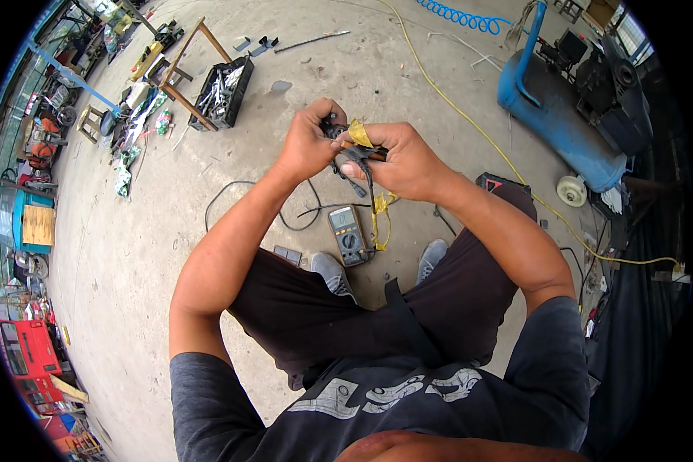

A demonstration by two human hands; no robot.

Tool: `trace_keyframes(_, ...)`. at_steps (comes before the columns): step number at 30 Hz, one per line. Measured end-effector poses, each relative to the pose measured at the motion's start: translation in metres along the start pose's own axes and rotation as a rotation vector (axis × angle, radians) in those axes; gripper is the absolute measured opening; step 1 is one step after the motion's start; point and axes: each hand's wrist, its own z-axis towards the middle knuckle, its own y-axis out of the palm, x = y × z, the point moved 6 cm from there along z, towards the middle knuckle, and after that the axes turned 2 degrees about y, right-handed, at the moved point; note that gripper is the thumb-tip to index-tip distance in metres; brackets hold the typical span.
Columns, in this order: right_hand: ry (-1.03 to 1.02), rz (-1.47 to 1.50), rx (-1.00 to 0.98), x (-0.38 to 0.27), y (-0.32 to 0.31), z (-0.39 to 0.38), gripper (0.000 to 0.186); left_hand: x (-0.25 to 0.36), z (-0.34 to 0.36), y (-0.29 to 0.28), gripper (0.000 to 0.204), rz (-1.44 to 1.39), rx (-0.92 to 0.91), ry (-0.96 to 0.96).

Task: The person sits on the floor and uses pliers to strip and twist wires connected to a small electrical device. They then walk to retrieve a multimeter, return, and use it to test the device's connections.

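Both hands are raised in front of me, close together above the concrete floor. My left hand (309, 145) pinches one end of a dark cable bundle (368, 175) with black connector-like parts. Wrapped around its other side is my right hand (405, 163), with a crumpled yellow strip (359, 134) standing up by its fingers. Dark leads hang below the hands. A grey multimeter (349, 237) with an orange edge lies on the floor between my shoes, and a tangled yellow cord (379, 225) runs beside it. My fingers hide much of the bundle.
A black crate of metal tools (225, 92) stands at the far left beside a wooden frame (190, 65). On the right are a blue compressor tank (554, 127) and a long yellow hose (470, 123). A dark cable (215, 202) loops over the floor near my left forearm.
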Motion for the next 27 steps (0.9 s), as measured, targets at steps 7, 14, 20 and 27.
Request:
trace_keyframes(7,-0.045,0.032,0.038,-0.007,-0.004,-0.003,0.026,-0.014,0.003,-0.008,0.024,-0.026,0.043,-0.069)
trace_keyframes(14,0.011,-0.023,0.124,-0.009,-0.020,-0.007,0.030,-0.056,-0.003,-0.067,0.023,0.013,0.040,-0.262)
trace_keyframes(20,0.177,-0.232,0.119,-0.003,-0.035,-0.023,0.031,-0.136,-0.079,-0.125,0.030,0.121,-0.019,-0.617)
trace_keyframes(27,0.146,-0.250,0.169,0.000,-0.047,-0.042,0.025,-0.249,-0.261,-0.142,0.055,0.561,-0.043,-0.914)
